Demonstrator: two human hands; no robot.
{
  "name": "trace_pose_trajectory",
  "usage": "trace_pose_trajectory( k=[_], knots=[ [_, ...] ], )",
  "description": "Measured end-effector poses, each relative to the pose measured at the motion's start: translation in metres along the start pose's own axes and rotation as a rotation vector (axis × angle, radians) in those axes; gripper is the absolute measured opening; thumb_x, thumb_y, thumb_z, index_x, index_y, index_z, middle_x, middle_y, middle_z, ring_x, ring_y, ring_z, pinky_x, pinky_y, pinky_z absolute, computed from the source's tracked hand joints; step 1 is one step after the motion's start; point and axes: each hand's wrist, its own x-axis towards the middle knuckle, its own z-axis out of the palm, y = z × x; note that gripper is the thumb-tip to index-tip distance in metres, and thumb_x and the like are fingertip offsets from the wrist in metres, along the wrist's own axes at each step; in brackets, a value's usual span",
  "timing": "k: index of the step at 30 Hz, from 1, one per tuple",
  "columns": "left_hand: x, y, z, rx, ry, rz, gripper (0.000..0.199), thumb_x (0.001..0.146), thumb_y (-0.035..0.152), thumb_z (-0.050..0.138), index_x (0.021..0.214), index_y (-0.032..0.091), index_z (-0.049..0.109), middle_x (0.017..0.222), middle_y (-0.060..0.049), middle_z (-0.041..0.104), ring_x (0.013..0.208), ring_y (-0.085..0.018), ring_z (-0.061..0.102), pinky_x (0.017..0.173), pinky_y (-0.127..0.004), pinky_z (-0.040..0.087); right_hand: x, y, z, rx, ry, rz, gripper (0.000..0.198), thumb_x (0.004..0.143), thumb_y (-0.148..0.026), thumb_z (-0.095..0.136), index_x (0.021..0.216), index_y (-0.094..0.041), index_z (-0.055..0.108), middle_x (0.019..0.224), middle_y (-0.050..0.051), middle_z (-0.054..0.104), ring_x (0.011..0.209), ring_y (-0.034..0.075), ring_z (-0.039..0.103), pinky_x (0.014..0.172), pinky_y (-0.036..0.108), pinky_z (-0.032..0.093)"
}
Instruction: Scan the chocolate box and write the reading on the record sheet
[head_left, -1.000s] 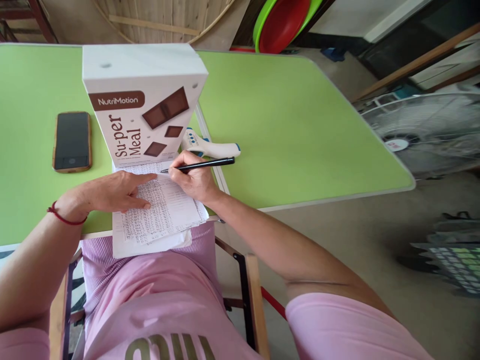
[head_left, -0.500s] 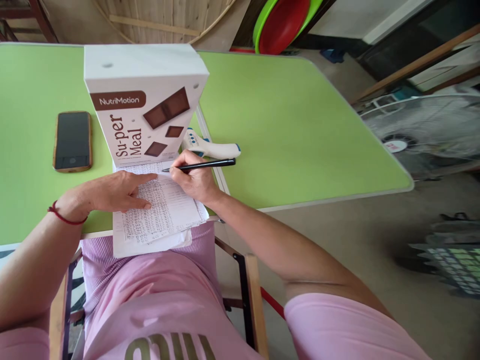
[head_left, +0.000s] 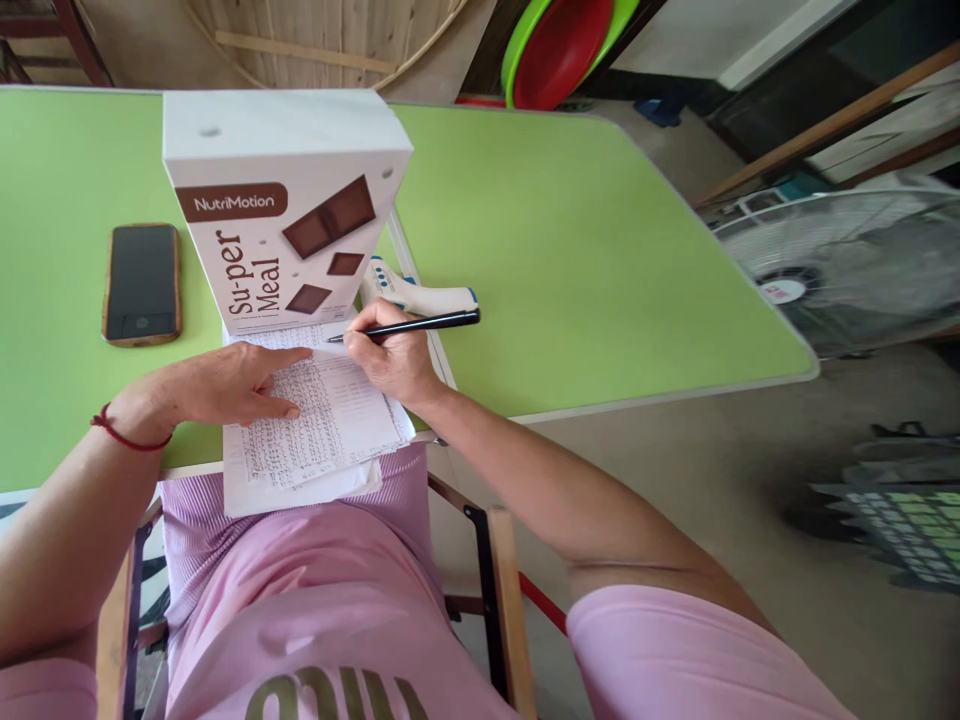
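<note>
A: Where's the sheet at?

B: Lying at the near edge of the green table, bottom hanging over the lap, top touching the foot of the white box. Left part is packed w/ handwriting, top to bottom. Right part looks mostly bare, so I'd judge it's roughly half filled, rest still to write.

A: Pen?

B: Black pen, tip on the top line just right of the dense rows. Right hand has it pinched tight btw thumb & fingers, barrel pointing off to the right.

A: Other hand?

B: Left hand lies flat on the paper, fingers spread loose, forefinger pointing at the top row. Holds nothing, just pins the sheet down.

A: Anything else nearby?

B: A white thermometer just behind the pen hand, and a phone left of the box, well apart.
</note>
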Motion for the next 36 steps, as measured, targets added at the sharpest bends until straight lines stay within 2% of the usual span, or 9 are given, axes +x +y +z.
trace_pose_trajectory(
  k=[9, 21, 26, 36],
  knots=[
    [0.0002, -0.0012, 0.0002, -0.001, 0.002, 0.004, 0.077, 0.089, 0.042, 0.056, 0.156, 0.014, 0.030, 0.053, 0.005, 0.059, 0.057, -0.016, 0.059, 0.063, -0.025, 0.042, -0.0011, 0.0017, 0.0008, -0.064, -0.019, 0.058, 0.016, 0.078, -0.019, 0.057, 0.066, -0.023, 0.048, 0.060, -0.005, 0.052, 0.057, 0.011, 0.045, 0.056, 0.027, 0.040],
    [0.0005, -0.0047, 0.0013, -0.016, 0.000, 0.014, 0.078, 0.089, 0.044, 0.056, 0.156, 0.015, 0.029, 0.054, 0.005, 0.059, 0.053, -0.015, 0.056, 0.063, -0.025, 0.042, 0.0002, 0.0001, -0.0004, -0.036, -0.012, 0.058, 0.016, 0.078, -0.023, 0.056, 0.065, -0.023, 0.046, 0.058, -0.005, 0.051, 0.054, 0.010, 0.042, 0.054, 0.026, 0.038],
    [0.0007, -0.0035, 0.0010, -0.002, -0.004, 0.008, 0.077, 0.090, 0.044, 0.055, 0.156, 0.015, 0.028, 0.056, 0.004, 0.060, 0.057, -0.016, 0.058, 0.064, -0.025, 0.042, 0.0001, 0.0007, -0.0004, 0.009, -0.017, 0.020, 0.015, 0.080, -0.022, 0.056, 0.067, -0.023, 0.048, 0.059, -0.005, 0.052, 0.054, 0.010, 0.044, 0.053, 0.026, 0.038],
    [0.0005, -0.0030, 0.0014, 0.005, 0.011, 0.015, 0.076, 0.089, 0.042, 0.056, 0.155, 0.014, 0.031, 0.054, 0.005, 0.058, 0.052, -0.015, 0.056, 0.059, -0.024, 0.040, -0.0002, 0.0001, 0.0004, -0.027, -0.030, 0.042, 0.014, 0.079, -0.023, 0.056, 0.067, -0.023, 0.049, 0.059, -0.005, 0.054, 0.056, 0.011, 0.046, 0.055, 0.027, 0.040]
  ],
)
